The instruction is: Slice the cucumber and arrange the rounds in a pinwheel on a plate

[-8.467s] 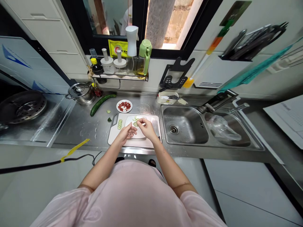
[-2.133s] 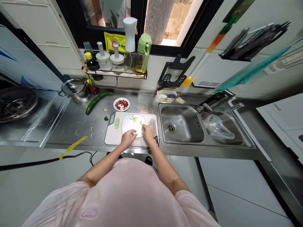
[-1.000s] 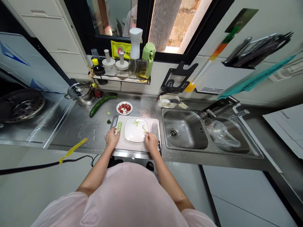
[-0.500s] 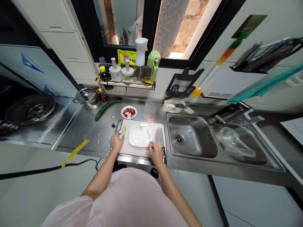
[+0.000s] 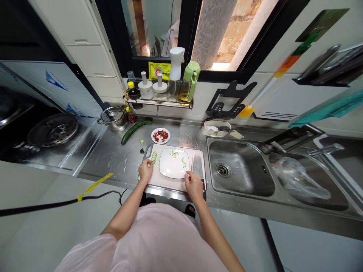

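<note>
A white square plate [image 5: 173,168] lies on the pale cutting board [image 5: 154,179], with thin cucumber slices [image 5: 174,153] fanned at its top and more at its right side. To the left of the plate, a short row of overlapping cucumber slices [image 5: 154,155] rests on the board. My left hand [image 5: 145,172] has its fingertips closed at the near end of this row, on a slice. By the plate's lower right corner, my right hand [image 5: 194,186] has curled fingers pressed together; whatever they hold is hidden. A knife [image 5: 197,164] lies on the board's right side, its dark handle partly behind that hand.
Behind the board stand a small plate of chopped red pepper [image 5: 160,136], a whole cucumber [image 5: 135,131] and a lidded pot [image 5: 114,118]. The sink [image 5: 241,170] adjoins on the right. A rack [image 5: 159,102] of bottles and jars hangs above the counter.
The whole view has shifted, so things appear slightly further right. Both hands keep nearly the same places, left at the slice row and right by the plate's corner.
</note>
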### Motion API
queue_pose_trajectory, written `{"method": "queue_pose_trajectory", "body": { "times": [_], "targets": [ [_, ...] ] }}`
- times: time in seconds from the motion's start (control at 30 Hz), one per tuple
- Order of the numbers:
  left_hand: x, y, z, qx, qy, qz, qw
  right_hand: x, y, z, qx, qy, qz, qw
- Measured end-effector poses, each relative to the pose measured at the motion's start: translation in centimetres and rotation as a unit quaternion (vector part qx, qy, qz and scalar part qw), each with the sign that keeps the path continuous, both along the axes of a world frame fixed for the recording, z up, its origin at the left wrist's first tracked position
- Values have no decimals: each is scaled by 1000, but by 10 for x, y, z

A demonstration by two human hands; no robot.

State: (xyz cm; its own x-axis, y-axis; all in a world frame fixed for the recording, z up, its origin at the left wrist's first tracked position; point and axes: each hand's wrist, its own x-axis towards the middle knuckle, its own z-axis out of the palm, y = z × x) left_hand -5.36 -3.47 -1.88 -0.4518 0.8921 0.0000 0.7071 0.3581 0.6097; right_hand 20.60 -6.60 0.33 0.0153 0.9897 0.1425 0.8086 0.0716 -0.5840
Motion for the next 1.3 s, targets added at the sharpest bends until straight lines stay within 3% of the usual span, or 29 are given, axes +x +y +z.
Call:
{"method": "queue_pose_trajectory", "body": {
  "times": [0.13, 0.23, 0.4, 0.53, 0.7, 0.97, 1.13, 1.23, 1.3],
  "targets": [
    [0, 2, 0, 13, -101, 29, 994, -9, 9, -9, 3, 56, 5, 998],
    [5, 3, 2, 46, -183, 13, 982, -19, 17, -8, 7, 103, 4, 995],
    [25, 1, 17, 65, -354, -71, 930, -41, 22, 6, -17, 178, 33, 983],
    [43, -5, 30, 47, -439, -147, 885, -52, 27, 14, -61, 290, 57, 953],
    [55, -11, 35, 30, -459, -164, 873, -54, 34, 13, -81, 347, 102, 929],
    [58, -13, 36, 34, -460, -161, 873, -54, 36, 8, -140, 393, 121, 901],
    [58, -12, 41, 29, -468, -141, 872, -56, 40, 12, -134, 383, 121, 906],
    [58, -15, 46, -14, -478, -115, 871, -59, 39, 18, -110, 376, 105, 914],
    [57, -19, 48, -91, -495, -111, 857, -60, 37, 22, -94, 368, 100, 920]
  ]
}}
